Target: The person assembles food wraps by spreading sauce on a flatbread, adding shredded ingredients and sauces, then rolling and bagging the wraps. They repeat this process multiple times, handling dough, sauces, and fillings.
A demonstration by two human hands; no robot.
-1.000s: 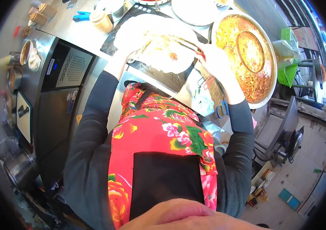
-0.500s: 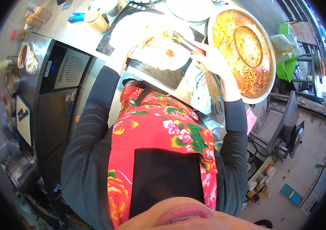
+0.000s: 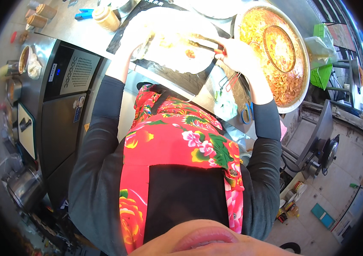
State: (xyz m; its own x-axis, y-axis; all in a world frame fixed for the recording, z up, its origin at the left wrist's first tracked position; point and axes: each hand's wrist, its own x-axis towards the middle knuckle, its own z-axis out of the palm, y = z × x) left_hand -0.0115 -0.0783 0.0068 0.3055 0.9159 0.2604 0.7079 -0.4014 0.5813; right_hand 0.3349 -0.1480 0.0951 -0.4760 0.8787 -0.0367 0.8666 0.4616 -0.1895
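Note:
My right hand [image 3: 235, 53] closes around a pair of tongs [image 3: 205, 42] with red grips, their tips pointing left over a broad, glare-whitened surface [image 3: 177, 66]. On this surface lie a small orange-red bit of food [image 3: 190, 53] and some yellowish food [image 3: 166, 42]. My left hand [image 3: 135, 45] is at the left part of the same surface, fingers curled on something pale that the glare hides. Under the white surface lies a dark board [image 3: 181, 81]. Just right of my right hand stands a large round pan [image 3: 306, 81] of reddish food in broth, with a round strainer [image 3: 294, 53] set in it.
A capped tan jar [image 3: 106, 19] and a blue clip-like thing [image 3: 83, 15] stand at the back left. Blue-handled scissors [image 3: 246, 114] and a clear plastic bag [image 3: 226, 104] lie near my right forearm. A dark-fronted cabinet [image 3: 64, 115] is at left, a green bag [image 3: 320, 77] beyond the pan.
My left hand has drawn slightly left, away from the middle of the white surface. The tongs' tips have lifted off the yellowish food, and my right hand has shifted slightly right.

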